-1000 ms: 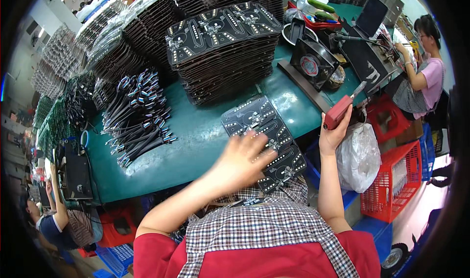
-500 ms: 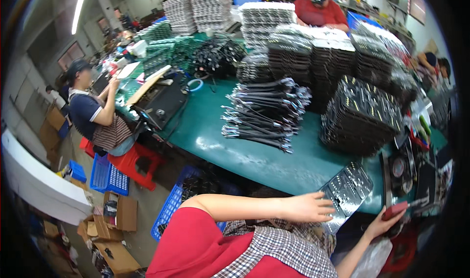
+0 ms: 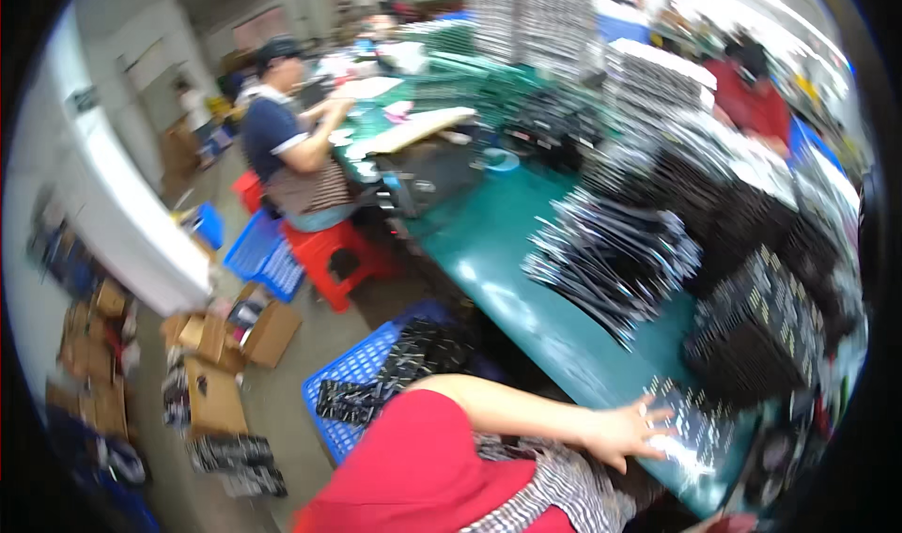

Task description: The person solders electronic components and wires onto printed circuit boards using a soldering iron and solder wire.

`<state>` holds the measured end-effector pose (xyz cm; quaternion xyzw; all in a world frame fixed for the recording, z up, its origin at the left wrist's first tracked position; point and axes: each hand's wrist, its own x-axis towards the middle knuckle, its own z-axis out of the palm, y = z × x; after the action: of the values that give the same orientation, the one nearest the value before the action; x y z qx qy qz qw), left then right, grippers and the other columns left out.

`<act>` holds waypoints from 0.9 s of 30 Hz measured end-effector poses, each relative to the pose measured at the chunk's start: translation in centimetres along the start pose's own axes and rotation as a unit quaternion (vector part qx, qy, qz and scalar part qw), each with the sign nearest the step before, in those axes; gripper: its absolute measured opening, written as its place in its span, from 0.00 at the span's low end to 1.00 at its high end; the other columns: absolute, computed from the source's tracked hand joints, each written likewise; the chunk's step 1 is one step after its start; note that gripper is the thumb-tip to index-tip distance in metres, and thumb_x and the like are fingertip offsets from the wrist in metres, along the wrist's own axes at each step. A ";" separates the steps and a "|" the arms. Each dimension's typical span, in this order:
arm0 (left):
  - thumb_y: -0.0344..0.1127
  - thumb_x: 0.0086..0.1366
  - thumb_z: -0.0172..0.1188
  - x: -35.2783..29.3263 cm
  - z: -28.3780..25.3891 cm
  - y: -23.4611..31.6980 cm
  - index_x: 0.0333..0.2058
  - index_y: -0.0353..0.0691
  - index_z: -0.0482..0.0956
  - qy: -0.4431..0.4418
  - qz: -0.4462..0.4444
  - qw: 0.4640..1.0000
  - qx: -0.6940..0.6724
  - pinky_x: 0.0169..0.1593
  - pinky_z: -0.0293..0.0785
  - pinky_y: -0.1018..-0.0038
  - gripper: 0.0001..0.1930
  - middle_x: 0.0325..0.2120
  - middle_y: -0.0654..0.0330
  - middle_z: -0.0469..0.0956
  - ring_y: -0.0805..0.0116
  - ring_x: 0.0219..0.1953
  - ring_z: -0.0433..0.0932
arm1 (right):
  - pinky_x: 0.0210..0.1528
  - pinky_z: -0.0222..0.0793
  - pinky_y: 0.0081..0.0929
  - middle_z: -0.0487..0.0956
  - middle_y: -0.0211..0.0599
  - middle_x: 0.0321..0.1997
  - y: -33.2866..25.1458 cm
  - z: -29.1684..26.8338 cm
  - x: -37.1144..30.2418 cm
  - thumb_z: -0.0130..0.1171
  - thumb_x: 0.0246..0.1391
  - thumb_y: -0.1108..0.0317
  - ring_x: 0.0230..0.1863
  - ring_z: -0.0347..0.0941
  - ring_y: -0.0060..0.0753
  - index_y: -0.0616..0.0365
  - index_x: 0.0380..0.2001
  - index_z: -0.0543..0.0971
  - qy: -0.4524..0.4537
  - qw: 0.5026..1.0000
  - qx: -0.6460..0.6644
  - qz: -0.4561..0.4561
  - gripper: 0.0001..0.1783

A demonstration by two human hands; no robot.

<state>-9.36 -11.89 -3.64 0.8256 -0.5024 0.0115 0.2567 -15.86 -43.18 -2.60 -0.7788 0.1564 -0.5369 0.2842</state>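
Observation:
My left hand (image 3: 631, 433) is open, its fingers spread at the edge of a dark, shiny panel (image 3: 693, 430) with rows of small pale parts. The panel lies near the front edge of the green table (image 3: 503, 289); whether my fingertips press on it is blurred. Only a sliver of my right hand (image 3: 711, 524) shows at the lower edge, beside a reddish patch that matches the red block-shaped thing (image 3: 742, 522) it gripped earlier. Beyond the panel stands a tall stack of similar dark panels (image 3: 752, 336). A bundle of black cables (image 3: 611, 261) lies left of that stack.
More stacked panels (image 3: 700, 181) fill the table's far side. A blue basket (image 3: 352, 355) with dark strips stands on the floor at my left. Farther off, a co-worker (image 3: 291, 143) sits on a red stool (image 3: 343, 261). Open cardboard boxes (image 3: 221, 397) lie on the floor.
My view has swung left, so the table and stacks sit farther right. My left hand's fingers are spread wider beside the panel. My right hand has dropped almost out of the picture.

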 end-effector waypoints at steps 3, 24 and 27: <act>0.51 0.53 0.60 -0.8 -1.8 -0.6 0.58 0.58 0.64 -0.012 -0.003 1.000 -0.018 0.58 0.50 0.40 0.33 0.63 0.55 0.53 0.47 0.64 0.50 | 0.63 0.54 0.40 0.60 0.55 0.63 3.5 1.9 0.5 0.62 0.51 0.58 0.62 0.58 0.49 0.69 0.60 0.57 -0.033 0.990 -0.084 -0.113 0.40; 0.46 0.59 0.55 6.4 2.2 4.9 0.60 0.63 0.60 -0.061 -0.089 0.979 0.173 0.52 0.49 0.30 0.29 0.62 0.61 0.57 0.39 0.62 0.50 | 0.53 0.64 0.32 0.73 0.46 0.48 1.3 2.1 -2.3 0.68 0.41 0.74 0.45 0.73 0.37 0.64 0.64 0.47 -0.067 0.995 -0.069 -0.011 0.52; 0.44 0.59 0.54 7.0 3.4 5.2 0.61 0.62 0.58 -0.053 -0.083 0.980 0.171 0.53 0.48 0.29 0.30 0.65 0.62 0.51 0.35 0.63 0.47 | 0.53 0.65 0.34 0.63 0.53 0.58 2.6 1.5 -2.8 0.66 0.46 0.70 0.47 0.72 0.40 0.67 0.63 0.49 -0.040 0.998 -0.045 0.019 0.47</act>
<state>-11.09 -21.01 -2.45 0.8957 -0.4352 0.0322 0.0853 -15.30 -43.32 -6.66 -0.8086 0.1837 -0.4925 0.2644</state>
